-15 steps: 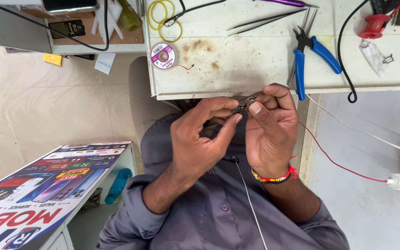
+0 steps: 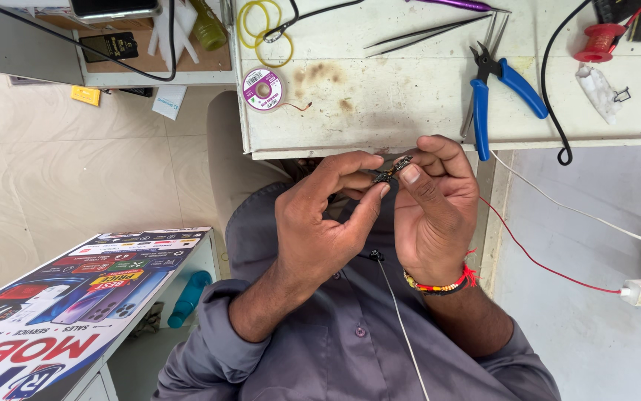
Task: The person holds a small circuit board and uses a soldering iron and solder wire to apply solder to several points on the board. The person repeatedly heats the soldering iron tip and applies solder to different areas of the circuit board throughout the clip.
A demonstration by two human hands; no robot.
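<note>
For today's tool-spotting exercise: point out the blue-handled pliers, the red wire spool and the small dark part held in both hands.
blue-handled pliers [image 2: 479, 111]: head view, left handle.
red wire spool [image 2: 600, 42]: head view, wound middle.
small dark part [image 2: 392, 168]: head view, its centre.

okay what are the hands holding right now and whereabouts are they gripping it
A small dark metal part, pinched between both hands: the left hand grips its lower end, the right hand its upper end, by thumb and fingertips.

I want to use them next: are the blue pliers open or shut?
Open: the blue pliers lie on the white table, handles spread apart.
</note>
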